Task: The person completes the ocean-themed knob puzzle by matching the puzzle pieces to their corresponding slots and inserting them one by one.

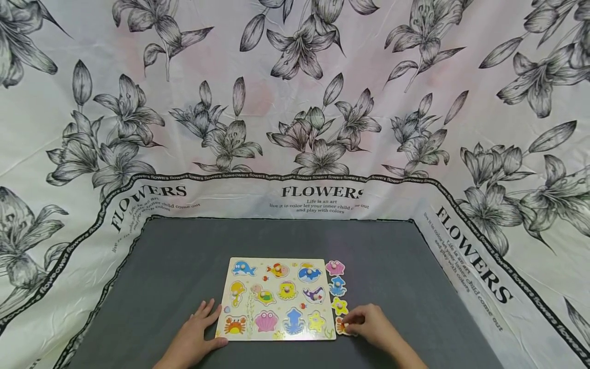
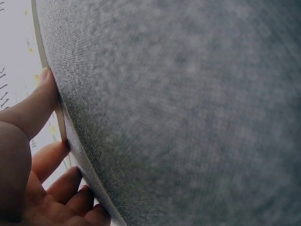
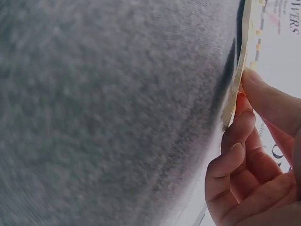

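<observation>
A pale puzzle board (image 1: 262, 277) with sea-animal shapes lies on the dark table; its front row shows a crab, pink shell, blue squid and yellow star. My left hand (image 1: 195, 330) rests at the board's front left corner, thumb at the front edge and fingers spread along the left side. On the other side, my right hand (image 1: 375, 328) pinches an orange crab puzzle piece (image 1: 340, 325) beside the front right corner; the fingers partly cover it. In the right wrist view, the thumb (image 3: 258, 87) and curled fingers meet at a pale wooden edge (image 3: 230, 108).
Along the board's right side lie a pink shell piece (image 1: 335, 267), a blue squid piece (image 1: 338, 286) and a yellow star piece (image 1: 339, 306) in a column. Dark grey cloth covers the table (image 1: 184, 256). A white flower-printed curtain (image 1: 230, 200) surrounds its back and sides.
</observation>
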Action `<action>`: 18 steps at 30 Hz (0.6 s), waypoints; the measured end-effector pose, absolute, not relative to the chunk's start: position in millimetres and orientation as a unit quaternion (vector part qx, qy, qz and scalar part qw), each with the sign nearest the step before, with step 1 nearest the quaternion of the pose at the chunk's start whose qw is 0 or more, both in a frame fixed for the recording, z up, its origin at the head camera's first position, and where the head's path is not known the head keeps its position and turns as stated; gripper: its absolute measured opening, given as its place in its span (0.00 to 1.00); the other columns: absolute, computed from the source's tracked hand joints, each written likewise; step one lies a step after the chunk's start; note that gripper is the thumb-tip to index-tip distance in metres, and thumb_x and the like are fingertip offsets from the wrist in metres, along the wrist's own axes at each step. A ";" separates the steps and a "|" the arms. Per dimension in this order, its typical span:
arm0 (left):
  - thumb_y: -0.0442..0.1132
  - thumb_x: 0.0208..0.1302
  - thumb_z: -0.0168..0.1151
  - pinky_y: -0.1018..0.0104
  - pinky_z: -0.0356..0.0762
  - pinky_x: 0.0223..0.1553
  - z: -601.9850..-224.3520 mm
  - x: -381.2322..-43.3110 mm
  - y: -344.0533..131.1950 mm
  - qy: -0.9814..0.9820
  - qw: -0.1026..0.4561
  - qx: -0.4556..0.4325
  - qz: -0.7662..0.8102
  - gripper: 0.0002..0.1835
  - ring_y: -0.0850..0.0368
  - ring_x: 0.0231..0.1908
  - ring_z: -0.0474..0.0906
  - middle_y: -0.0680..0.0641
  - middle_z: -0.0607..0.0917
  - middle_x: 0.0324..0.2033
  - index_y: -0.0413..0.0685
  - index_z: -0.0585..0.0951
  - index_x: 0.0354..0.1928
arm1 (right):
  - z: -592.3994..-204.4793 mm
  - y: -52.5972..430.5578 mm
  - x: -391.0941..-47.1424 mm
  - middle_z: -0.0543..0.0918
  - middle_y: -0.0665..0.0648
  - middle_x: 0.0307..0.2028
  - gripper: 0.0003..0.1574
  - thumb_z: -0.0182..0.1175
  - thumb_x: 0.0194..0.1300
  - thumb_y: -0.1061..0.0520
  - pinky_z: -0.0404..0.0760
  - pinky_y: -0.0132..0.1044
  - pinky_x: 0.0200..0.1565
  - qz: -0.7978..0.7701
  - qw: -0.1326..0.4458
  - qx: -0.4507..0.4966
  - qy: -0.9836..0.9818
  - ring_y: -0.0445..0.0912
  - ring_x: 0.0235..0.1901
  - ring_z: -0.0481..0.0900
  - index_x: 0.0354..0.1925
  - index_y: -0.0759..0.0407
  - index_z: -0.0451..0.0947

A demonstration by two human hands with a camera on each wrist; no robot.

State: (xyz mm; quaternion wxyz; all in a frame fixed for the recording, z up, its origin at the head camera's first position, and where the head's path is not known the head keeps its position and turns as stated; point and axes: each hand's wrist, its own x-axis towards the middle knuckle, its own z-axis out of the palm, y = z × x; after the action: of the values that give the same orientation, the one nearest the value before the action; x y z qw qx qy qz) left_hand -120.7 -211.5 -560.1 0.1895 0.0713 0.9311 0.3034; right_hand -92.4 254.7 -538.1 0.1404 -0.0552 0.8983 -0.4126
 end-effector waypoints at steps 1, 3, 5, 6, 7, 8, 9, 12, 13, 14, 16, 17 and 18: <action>0.65 0.44 0.77 0.28 0.53 0.71 -559.5 -120.5 -211.3 0.931 0.188 0.073 0.305 0.55 0.30 0.76 0.50 0.34 0.63 0.75 0.44 0.72 0.72 | -537.1 254.9 -92.5 0.87 0.49 0.30 0.04 0.74 0.58 0.62 0.78 0.29 0.25 -0.411 0.141 -0.053 0.899 0.38 0.26 0.78 0.34 0.57 0.90; 0.65 0.44 0.77 0.28 0.53 0.70 -558.6 -120.2 -211.2 0.931 0.186 0.076 0.305 0.54 0.30 0.76 0.50 0.34 0.63 0.75 0.44 0.72 0.71 | -534.6 254.6 -92.8 0.87 0.49 0.30 0.03 0.74 0.58 0.61 0.78 0.29 0.25 -0.406 0.138 -0.051 0.902 0.38 0.26 0.78 0.34 0.56 0.90; 0.64 0.44 0.77 0.28 0.53 0.71 -557.1 -119.9 -211.2 0.930 0.185 0.076 0.307 0.54 0.30 0.76 0.50 0.34 0.63 0.75 0.44 0.72 0.71 | -532.0 253.1 -94.0 0.87 0.49 0.30 0.03 0.74 0.58 0.61 0.78 0.29 0.25 -0.403 0.132 -0.052 0.904 0.38 0.26 0.78 0.34 0.56 0.90; 0.64 0.44 0.77 0.28 0.53 0.71 -556.6 -119.8 -211.3 0.931 0.185 0.076 0.307 0.54 0.30 0.76 0.50 0.34 0.63 0.75 0.44 0.72 0.71 | -530.6 251.9 -94.8 0.87 0.49 0.30 0.03 0.74 0.58 0.61 0.79 0.29 0.24 -0.403 0.127 -0.054 0.905 0.37 0.25 0.78 0.34 0.57 0.90; 0.64 0.44 0.77 0.28 0.53 0.70 -556.3 -119.8 -211.4 0.931 0.185 0.077 0.305 0.54 0.30 0.76 0.50 0.34 0.63 0.75 0.44 0.72 0.71 | -528.6 250.0 -95.7 0.87 0.49 0.30 0.03 0.74 0.58 0.61 0.79 0.29 0.24 -0.405 0.122 -0.056 0.904 0.37 0.25 0.79 0.34 0.57 0.90; 0.64 0.44 0.77 0.28 0.53 0.70 -556.3 -120.0 -211.5 0.932 0.185 0.076 0.303 0.54 0.30 0.76 0.50 0.34 0.63 0.75 0.44 0.72 0.71 | -526.7 248.1 -97.0 0.87 0.49 0.29 0.03 0.74 0.58 0.61 0.79 0.29 0.24 -0.405 0.115 -0.060 0.905 0.37 0.25 0.79 0.33 0.58 0.90; 0.64 0.44 0.77 0.27 0.54 0.70 -556.3 -120.0 -211.6 0.932 0.185 0.076 0.303 0.54 0.30 0.76 0.50 0.34 0.63 0.75 0.44 0.72 0.72 | -525.1 246.0 -98.4 0.87 0.49 0.29 0.03 0.74 0.58 0.61 0.79 0.29 0.23 -0.404 0.108 -0.063 0.906 0.37 0.24 0.78 0.33 0.58 0.90; 0.64 0.45 0.77 0.27 0.54 0.70 -556.4 -120.2 -211.8 0.932 0.183 0.077 0.302 0.54 0.30 0.76 0.50 0.34 0.63 0.75 0.44 0.72 0.72 | -519.1 238.5 -102.5 0.87 0.48 0.28 0.03 0.75 0.57 0.60 0.78 0.29 0.23 -0.401 0.092 -0.066 0.909 0.36 0.23 0.78 0.33 0.57 0.90; 0.64 0.45 0.77 0.27 0.54 0.69 -556.6 -120.3 -211.8 0.933 0.182 0.079 0.301 0.53 0.30 0.76 0.51 0.34 0.63 0.75 0.44 0.72 0.71 | -517.1 235.8 -103.7 0.87 0.48 0.28 0.03 0.75 0.58 0.60 0.78 0.29 0.23 -0.402 0.089 -0.063 0.909 0.36 0.23 0.78 0.33 0.57 0.90; 0.64 0.45 0.77 0.27 0.54 0.69 -556.6 -120.1 -211.8 0.932 0.181 0.080 0.302 0.53 0.30 0.76 0.51 0.34 0.63 0.75 0.43 0.72 0.71 | -515.5 233.2 -104.9 0.87 0.48 0.28 0.03 0.75 0.58 0.60 0.78 0.29 0.22 -0.400 0.088 -0.061 0.910 0.36 0.23 0.78 0.33 0.56 0.90; 0.63 0.45 0.77 0.27 0.54 0.69 -556.6 -119.4 -211.8 0.932 0.178 0.081 0.305 0.53 0.30 0.76 0.50 0.34 0.63 0.74 0.43 0.72 0.71 | -512.5 227.4 -107.3 0.88 0.48 0.28 0.04 0.75 0.58 0.59 0.77 0.29 0.22 -0.398 0.084 -0.059 0.911 0.36 0.23 0.78 0.34 0.56 0.91; 0.63 0.45 0.77 0.27 0.54 0.69 -556.8 -119.1 -211.8 0.932 0.177 0.082 0.306 0.53 0.30 0.76 0.50 0.34 0.63 0.74 0.43 0.72 0.71 | -511.0 224.1 -108.6 0.88 0.48 0.29 0.04 0.75 0.58 0.59 0.77 0.29 0.22 -0.399 0.082 -0.058 0.911 0.36 0.24 0.77 0.34 0.55 0.91; 0.63 0.45 0.77 0.27 0.54 0.69 -557.0 -118.8 -211.7 0.932 0.176 0.082 0.307 0.53 0.30 0.76 0.50 0.33 0.63 0.74 0.43 0.72 0.71 | -509.7 220.9 -109.8 0.88 0.48 0.29 0.04 0.75 0.57 0.59 0.77 0.29 0.22 -0.399 0.080 -0.059 0.912 0.36 0.24 0.77 0.34 0.55 0.91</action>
State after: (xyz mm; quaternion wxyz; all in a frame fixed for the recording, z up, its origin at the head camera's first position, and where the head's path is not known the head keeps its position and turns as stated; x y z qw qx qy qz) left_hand -118.8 -211.7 -557.0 0.1763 0.0822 0.9316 0.3072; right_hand -109.8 220.9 -509.7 0.0797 -0.0588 0.9117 -0.3987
